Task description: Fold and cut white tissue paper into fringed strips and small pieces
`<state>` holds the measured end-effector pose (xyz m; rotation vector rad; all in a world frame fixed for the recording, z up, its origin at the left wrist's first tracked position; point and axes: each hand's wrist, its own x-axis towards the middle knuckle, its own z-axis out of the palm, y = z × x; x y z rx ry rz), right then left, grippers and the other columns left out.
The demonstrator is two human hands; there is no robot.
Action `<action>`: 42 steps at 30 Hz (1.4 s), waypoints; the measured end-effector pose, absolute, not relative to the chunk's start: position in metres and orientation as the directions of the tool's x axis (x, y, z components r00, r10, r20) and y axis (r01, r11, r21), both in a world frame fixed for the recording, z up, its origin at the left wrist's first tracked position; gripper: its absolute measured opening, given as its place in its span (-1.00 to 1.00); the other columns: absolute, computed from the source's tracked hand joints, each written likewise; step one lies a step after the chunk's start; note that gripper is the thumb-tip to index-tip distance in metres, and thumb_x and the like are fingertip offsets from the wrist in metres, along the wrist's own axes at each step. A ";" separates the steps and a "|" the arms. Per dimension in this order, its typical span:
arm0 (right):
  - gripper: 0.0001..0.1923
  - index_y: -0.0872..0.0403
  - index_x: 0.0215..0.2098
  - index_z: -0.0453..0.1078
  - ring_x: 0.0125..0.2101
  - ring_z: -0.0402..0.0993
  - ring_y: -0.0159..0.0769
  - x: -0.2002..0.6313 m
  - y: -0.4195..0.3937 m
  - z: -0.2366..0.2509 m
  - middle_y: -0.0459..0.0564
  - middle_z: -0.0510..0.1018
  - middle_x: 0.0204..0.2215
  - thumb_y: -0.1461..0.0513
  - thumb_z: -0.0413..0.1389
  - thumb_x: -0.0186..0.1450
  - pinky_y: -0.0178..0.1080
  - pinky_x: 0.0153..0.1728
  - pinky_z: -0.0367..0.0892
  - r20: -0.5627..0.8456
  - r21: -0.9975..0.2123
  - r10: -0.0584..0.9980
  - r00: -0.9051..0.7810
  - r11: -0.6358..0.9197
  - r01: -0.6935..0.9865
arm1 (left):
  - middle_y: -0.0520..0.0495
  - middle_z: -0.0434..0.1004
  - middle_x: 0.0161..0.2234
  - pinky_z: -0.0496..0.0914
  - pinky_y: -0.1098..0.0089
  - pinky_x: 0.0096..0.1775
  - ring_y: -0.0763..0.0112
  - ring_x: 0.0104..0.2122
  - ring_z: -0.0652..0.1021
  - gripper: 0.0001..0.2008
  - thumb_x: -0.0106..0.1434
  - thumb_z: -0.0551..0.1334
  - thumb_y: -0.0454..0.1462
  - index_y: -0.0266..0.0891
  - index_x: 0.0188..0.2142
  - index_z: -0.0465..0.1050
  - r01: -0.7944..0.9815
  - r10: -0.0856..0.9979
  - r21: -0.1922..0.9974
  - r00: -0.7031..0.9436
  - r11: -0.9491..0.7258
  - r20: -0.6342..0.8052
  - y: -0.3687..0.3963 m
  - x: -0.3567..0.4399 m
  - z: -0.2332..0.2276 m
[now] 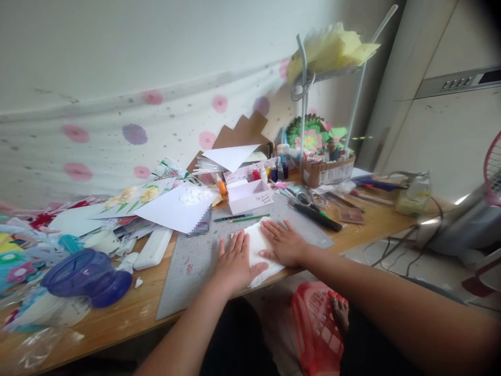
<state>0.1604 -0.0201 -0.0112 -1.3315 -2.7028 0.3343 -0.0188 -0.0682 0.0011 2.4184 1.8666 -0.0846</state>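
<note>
a soft white sheet (255,245), tissue or cloth i cannot tell, lies at the near edge of the grey cutting mat (199,266), its lower end reaching the table's front edge. take it as the clock's centre. the left hand (235,258) lies palm down at 9 o'clock, its thumb on the sheet; the right hand (285,244) presses flat over the 2 o'clock side, fingers stretched out. the two hands are apart, neither gripping anything. near 12 o'clock lie a green pencil (250,219) and, past it, a white box (250,199). a black-handled tool (318,218) lies at 2 o'clock, and a purple container (111,287) well off toward 9 o'clock on the wooden table (117,325).
</note>
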 end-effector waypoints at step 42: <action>-0.11 0.27 0.23 -0.02 0.19 -0.09 0.19 0.150 -0.101 -0.005 0.43 0.03 0.20 -0.19 -0.09 0.17 0.11 0.14 -0.11 0.232 -0.260 0.587 -0.776 0.806 0.532 | -0.11 0.37 0.06 0.10 0.14 0.14 0.28 0.15 0.23 -0.64 0.24 0.01 -0.29 -0.22 -0.01 0.40 0.609 0.708 0.409 0.690 -0.680 0.148 0.009 -0.008 0.000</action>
